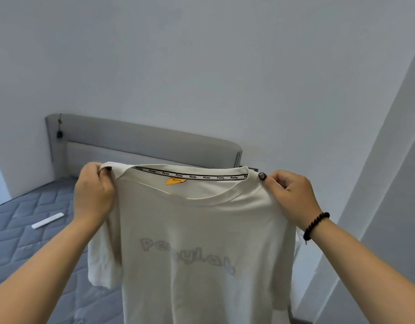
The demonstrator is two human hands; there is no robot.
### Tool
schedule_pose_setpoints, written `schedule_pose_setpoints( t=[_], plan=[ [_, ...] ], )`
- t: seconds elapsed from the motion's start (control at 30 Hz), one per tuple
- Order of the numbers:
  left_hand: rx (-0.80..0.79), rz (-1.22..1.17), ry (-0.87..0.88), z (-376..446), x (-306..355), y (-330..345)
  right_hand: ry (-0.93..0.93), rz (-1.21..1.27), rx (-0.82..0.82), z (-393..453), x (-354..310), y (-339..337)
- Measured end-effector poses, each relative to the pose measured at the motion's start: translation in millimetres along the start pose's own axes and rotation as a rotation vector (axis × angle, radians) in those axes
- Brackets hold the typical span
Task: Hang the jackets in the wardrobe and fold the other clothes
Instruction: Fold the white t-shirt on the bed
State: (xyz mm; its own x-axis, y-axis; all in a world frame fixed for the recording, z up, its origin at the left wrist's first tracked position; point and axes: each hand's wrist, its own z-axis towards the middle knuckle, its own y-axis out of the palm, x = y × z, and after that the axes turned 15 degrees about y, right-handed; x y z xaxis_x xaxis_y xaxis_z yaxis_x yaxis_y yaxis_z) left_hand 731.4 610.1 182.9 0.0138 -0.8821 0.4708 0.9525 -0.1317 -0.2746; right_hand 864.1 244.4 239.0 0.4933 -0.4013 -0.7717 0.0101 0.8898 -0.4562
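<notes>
Mattress (26, 230), grey quilted, bears white bar (47, 220), perhaps a remote, below headboard (136, 139).

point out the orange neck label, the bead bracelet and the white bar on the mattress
orange neck label (175, 181), head view, middle of the tag
bead bracelet (316, 226), head view, beads across the wrist
white bar (47, 220), head view, mid-length

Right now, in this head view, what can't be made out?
- T-shirt hem: cut off by the bottom edge.
- Mattress middle and right side: hidden behind the shirt.
- Wardrobe and other clothes: none in view.
- White bar on the mattress: too small to identify.
- Left hand fingertips: curled into the shoulder fabric.
</notes>
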Motion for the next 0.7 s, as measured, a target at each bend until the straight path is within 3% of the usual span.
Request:
schedule_pose_setpoints(
  t=[0.13,0.4,0.53,0.7],
  plan=[
    [0.046,0.012,0.024,7,-21,-3,0.035,0.055,-0.062,6,12,30],
    [-0.166,0.281,0.217,46,-95,32,0.125,0.036,-0.241,70,72,114],
    [-0.351,0.421,0.252,74,-156,99,0.178,-0.037,-0.314,131,113,186],
    [-0.683,0.545,0.311,108,-269,244,0.304,-0.176,-0.418,241,201,300]
  ],
)
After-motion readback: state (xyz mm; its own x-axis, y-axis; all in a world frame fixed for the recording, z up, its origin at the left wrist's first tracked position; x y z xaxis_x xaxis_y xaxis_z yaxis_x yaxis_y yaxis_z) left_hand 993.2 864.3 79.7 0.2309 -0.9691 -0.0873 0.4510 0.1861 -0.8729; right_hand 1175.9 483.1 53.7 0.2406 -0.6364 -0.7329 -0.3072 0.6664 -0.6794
